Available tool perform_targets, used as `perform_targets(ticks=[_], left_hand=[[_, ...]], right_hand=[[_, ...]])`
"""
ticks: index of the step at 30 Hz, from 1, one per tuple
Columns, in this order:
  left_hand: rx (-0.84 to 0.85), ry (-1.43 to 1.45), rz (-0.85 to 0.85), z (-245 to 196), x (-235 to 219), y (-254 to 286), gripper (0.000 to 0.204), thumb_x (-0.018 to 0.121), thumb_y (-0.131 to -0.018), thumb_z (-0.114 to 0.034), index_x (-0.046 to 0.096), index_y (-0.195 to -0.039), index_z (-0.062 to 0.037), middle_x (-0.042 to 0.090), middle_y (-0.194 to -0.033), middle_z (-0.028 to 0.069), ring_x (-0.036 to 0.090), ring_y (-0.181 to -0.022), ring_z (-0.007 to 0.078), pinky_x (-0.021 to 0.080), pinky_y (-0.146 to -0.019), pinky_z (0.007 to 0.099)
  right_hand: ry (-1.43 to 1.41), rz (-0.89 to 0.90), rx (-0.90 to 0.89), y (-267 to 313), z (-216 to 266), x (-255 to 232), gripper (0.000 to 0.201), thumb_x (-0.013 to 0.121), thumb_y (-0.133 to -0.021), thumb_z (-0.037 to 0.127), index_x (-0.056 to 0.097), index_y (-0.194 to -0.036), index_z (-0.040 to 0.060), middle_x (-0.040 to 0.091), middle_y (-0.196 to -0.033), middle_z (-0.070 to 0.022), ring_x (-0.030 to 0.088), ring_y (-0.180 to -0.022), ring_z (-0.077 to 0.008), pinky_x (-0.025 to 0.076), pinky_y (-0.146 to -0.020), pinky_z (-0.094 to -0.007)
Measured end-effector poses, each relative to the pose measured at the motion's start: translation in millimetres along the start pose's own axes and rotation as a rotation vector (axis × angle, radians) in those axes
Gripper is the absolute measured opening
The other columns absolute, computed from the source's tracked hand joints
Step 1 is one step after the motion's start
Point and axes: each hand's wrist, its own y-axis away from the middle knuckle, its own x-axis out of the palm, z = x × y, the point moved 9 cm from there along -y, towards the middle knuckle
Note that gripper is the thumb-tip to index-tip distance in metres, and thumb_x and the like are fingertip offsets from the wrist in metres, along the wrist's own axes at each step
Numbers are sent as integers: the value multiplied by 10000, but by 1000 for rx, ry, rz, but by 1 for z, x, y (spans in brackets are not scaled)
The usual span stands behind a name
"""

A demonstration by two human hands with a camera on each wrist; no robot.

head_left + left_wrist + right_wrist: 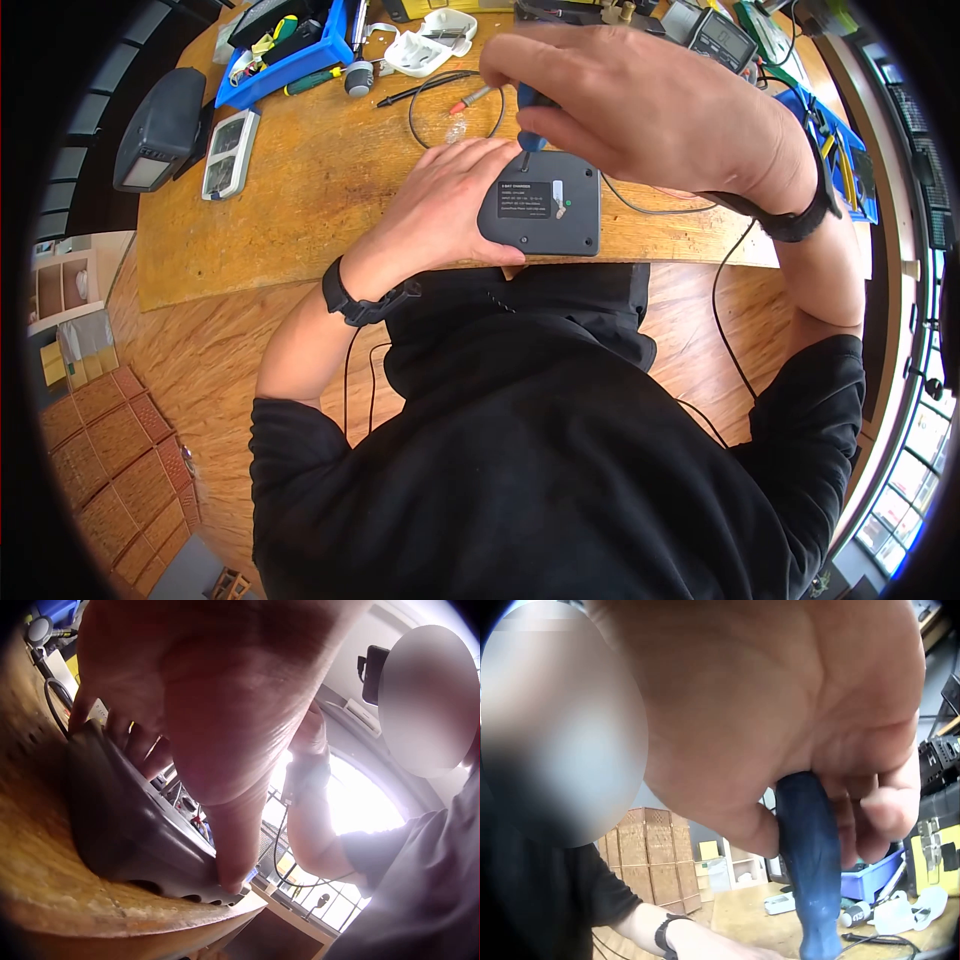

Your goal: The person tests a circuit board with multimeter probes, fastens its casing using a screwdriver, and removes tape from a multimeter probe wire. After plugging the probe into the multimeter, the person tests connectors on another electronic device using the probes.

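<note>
A black battery charger (560,238) lies upside down near the table's front edge, its printed label (522,200) and corner screw holes facing up. My left hand (445,205) holds its left end, fingers at the far side and thumb (238,847) along the near side. Above the far left corner, my right hand (660,110) grips the blue handle of a screwdriver (810,862). The screwdriver stands upright, its tip at the screw hole there. In the right wrist view, thumb and fingers close round the handle, whose top meets the palm.
A blue bin (290,75) of tools stands at the back left, near a grey-and-white case (230,155). White plastic pieces (420,52) and a red-tipped probe (470,100) with its cable lie beyond the charger. A multimeter (722,42) and another blue bin (858,180) are at right.
</note>
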Motion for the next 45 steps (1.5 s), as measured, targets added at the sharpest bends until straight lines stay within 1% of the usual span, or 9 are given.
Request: perform_targets(ticks=[10,14,18,21,30,32,36,42,45], left_hand=[[-43,2,78,2,3,-2,1077,981,-645,-463,515,-1516,-35,576,-1524,177,501,-1465,356,376,-1222,492],[-32,-3,44,0,1,-1,1080,981,-647,-462,509,-1518,-31,573,-1526,177,497,-1470,357,372,-1228,491],[-31,26,53,0,1,-1,1077,981,-649,-455,508,-1519,-32,572,-1527,175,500,-1464,359,375,-1222,490],[-33,-5,64,-2,3,-4,1068,984,-647,-445,510,-1510,-30,567,-1532,174,501,-1460,359,378,-1216,491],[-14,-19,47,-5,2,-5,1040,996,-628,-414,520,-1470,-33,589,-1463,177,529,-1409,369,389,-1204,489],[-29,-29,78,-6,2,-6,1041,1003,-610,-394,523,-1455,-22,577,-1472,182,529,-1400,367,390,-1206,486],[16,-71,49,-12,0,-4,1052,1010,-592,-382,522,-1446,-10,577,-1465,194,527,-1398,367,387,-1211,484],[-60,-56,117,-8,4,-6,1073,1015,-575,-374,518,-1434,35,580,-1446,206,529,-1386,375,382,-1219,480],[-48,-55,137,-5,8,-5,1086,1016,-569,-373,511,-1431,54,580,-1432,208,532,-1376,373,381,-1219,479]], right_hand=[[6,-174,-174,7,14,-6,327,793,-961,313,656,-1094,47,688,-866,-139,704,-814,-386,539,-704,-455],[214,263,99,8,-9,19,353,740,-992,168,611,-1286,21,656,-1153,-187,703,-985,-410,575,-849,-433],[99,-219,-226,10,21,-11,352,732,-982,137,613,-1279,-10,664,-1044,-212,688,-1007,-444,567,-894,-455],[201,317,134,5,-7,16,361,698,-1033,182,576,-1324,5,664,-1062,-215,687,-984,-439,563,-851,-460],[-91,37,-150,-1,15,3,321,723,-1024,188,619,-1277,21,692,-1086,-187,702,-993,-421,562,-847,-457],[260,328,319,0,-16,22,324,735,-1005,167,630,-1276,22,692,-1126,-186,704,-1058,-421,562,-897,-460],[92,-359,-250,9,21,-18,279,781,-970,232,643,-1119,41,709,-888,-147,725,-834,-382,566,-745,-469],[269,337,172,8,-10,20,419,770,-968,260,622,-1285,29,683,-1137,-178,712,-945,-394,553,-822,-500],[184,-228,-137,9,16,-13,371,764,-977,283,645,-1224,33,671,-1011,-176,716,-923,-392,563,-764,-459]])
